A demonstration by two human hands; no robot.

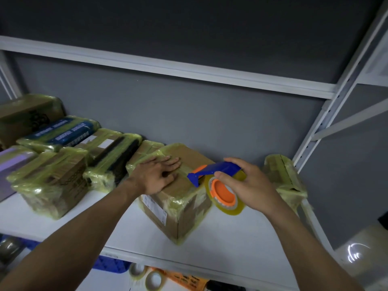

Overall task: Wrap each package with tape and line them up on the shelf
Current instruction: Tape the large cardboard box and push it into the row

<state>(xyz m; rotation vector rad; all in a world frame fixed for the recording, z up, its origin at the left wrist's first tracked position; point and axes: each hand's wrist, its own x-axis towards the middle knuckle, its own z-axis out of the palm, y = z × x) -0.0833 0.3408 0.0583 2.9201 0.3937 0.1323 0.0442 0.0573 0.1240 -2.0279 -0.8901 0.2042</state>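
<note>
Package (184, 198) sits just left of right fingers (219, 175) gripping the tape dispenser (218, 170); left fingers (170, 161) press flat on top.

Single head-worn wide-angle view. Faces forward and down onto the white shelf (231, 234), close in, with left forearm (79, 232) and right forearm (304, 244) stretched up from the bottom corners. Tilted framing, with grey back wall (210, 114) across mid-frame and upper shelf rail (168, 69) slanting across the top.
</note>
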